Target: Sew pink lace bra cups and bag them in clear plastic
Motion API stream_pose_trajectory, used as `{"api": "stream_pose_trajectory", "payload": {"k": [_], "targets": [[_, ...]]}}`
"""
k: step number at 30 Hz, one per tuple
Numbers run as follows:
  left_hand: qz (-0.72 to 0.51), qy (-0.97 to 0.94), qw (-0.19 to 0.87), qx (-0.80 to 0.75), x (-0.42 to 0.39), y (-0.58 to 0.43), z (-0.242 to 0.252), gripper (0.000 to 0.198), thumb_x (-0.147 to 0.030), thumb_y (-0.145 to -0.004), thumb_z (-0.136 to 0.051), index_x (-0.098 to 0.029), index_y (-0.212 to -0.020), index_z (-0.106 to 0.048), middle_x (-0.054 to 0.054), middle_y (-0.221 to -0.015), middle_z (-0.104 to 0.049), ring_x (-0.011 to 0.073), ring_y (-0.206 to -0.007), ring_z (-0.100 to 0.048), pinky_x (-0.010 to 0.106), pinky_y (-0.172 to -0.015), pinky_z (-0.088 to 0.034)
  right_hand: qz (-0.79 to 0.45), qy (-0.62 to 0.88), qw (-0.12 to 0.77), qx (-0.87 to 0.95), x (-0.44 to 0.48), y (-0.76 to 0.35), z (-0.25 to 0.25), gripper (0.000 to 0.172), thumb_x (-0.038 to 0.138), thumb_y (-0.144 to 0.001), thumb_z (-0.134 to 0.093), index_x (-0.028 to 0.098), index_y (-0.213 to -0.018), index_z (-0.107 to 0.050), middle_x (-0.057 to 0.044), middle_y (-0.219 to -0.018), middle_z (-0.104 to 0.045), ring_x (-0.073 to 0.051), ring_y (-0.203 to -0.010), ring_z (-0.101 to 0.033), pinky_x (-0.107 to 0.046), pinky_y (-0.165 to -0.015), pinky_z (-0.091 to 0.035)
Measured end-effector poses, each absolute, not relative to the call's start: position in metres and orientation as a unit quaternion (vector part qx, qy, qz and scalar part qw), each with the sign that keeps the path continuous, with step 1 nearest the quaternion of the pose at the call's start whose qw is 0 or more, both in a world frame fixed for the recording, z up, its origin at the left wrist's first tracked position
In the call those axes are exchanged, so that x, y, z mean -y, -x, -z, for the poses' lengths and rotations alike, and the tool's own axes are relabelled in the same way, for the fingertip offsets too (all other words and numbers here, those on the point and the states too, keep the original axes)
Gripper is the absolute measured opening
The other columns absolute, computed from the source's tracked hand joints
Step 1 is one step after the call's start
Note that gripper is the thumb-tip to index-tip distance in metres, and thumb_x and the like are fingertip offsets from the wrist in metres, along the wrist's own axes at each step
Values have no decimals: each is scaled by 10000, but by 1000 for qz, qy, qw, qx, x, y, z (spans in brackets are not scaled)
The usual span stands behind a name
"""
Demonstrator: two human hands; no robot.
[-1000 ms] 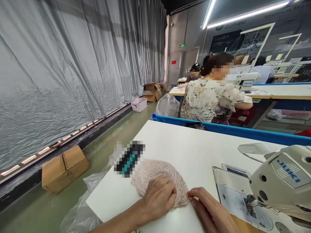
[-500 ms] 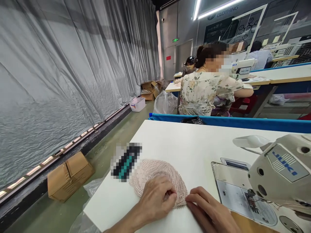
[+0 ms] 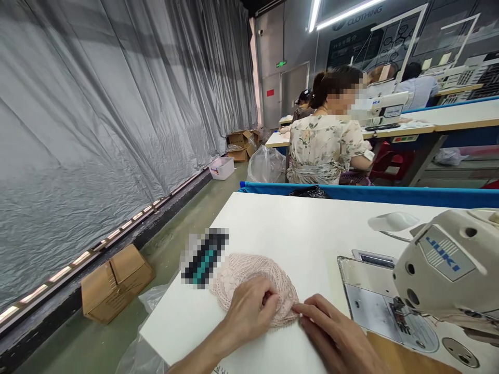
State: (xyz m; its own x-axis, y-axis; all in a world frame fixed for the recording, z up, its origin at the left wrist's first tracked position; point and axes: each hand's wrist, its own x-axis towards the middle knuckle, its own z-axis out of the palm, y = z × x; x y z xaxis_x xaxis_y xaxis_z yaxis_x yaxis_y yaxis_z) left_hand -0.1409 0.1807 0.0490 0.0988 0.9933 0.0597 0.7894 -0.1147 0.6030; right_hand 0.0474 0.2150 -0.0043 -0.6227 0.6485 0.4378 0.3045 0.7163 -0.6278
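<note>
A pale pink lace piece (image 3: 249, 265) lies bunched in a rounded shape on the white table (image 3: 273, 218). My left hand (image 3: 253, 309) rests on its front part, fingers curled with thumb and index finger brought together; what is between them is hidden. At the lace's right edge, my right hand (image 3: 331, 327) has its fingertips pressed together on the border of the lace.
A sewing machine (image 3: 448, 265) with a metal plate stands on the right. A pixelated dark item (image 3: 205, 257) lies at the table's left edge. Cardboard box (image 3: 117, 280) on the floor at left. Beyond the blue cloth edge (image 3: 370, 196), a person (image 3: 319, 145) sits at another machine.
Both hands stay at the lace, with my left hand shifted slightly and the right fingertips a little further left. The person ahead has drawn an arm back toward the body.
</note>
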Motion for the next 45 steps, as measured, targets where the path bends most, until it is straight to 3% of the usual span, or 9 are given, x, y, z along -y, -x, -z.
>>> {"api": "stream_pose_trajectory", "payload": {"k": [10, 21, 28, 35, 41, 45], "targets": [[-235, -708, 227, -626, -178, 139, -56, 178, -219, -891, -401, -184, -745, -497, -19, -728, -547, 135, -709, -488, 252, -666, -356, -253, 301, 311, 865, -218, -44, 6, 234, 289, -968, -362, 258, -965, -594, -3, -780, -574, -123, -641, -596, -232, -577, -467], [-206, -731, 232, -607, -176, 140, -53, 7, -177, -750, -530, -182, -753, -534, -7, -752, -550, 153, -741, -489, 266, -670, -362, -239, 322, 322, 858, -218, -40, 7, 267, 280, -967, -303, 247, -859, -545, 6, -745, -574, -135, -609, -583, -253, -553, -444], [-190, -735, 233, -608, -177, 142, -54, 115, -125, -667, -551, -187, -761, -531, -11, -772, -544, 163, -772, -485, 276, -688, -354, -246, 322, 322, 856, -219, -40, 10, 226, 279, -964, -322, 252, -865, -524, 18, -750, -584, -131, -615, -589, -246, -557, -443], [-207, -722, 247, -613, -178, 142, -53, 90, -122, -756, -473, -182, -722, -531, -15, -735, -546, 150, -753, -492, 268, -678, -346, -259, 338, 317, 848, -219, -40, 7, 183, 299, -963, -337, 271, -902, -506, 46, -740, -613, -113, -618, -603, -219, -561, -458], [-228, -706, 263, -617, -179, 143, -53, 113, -151, -785, -460, -176, -688, -513, -22, -708, -540, 135, -714, -486, 249, -658, -344, -255, 371, 313, 836, -214, -40, 4, 76, 339, -927, -439, 267, -901, -442, 94, -572, -523, -102, -443, -517, -193, -434, -404], [-241, -697, 271, -618, -180, 144, -54, 138, -155, -797, -449, -172, -665, -485, -24, -695, -524, 127, -694, -472, 239, -642, -335, -204, 326, 292, 876, -213, -41, 5, 124, 308, -956, -362, 272, -922, -476, 25, -822, -577, -95, -539, -571, -196, -470, -427]]}}
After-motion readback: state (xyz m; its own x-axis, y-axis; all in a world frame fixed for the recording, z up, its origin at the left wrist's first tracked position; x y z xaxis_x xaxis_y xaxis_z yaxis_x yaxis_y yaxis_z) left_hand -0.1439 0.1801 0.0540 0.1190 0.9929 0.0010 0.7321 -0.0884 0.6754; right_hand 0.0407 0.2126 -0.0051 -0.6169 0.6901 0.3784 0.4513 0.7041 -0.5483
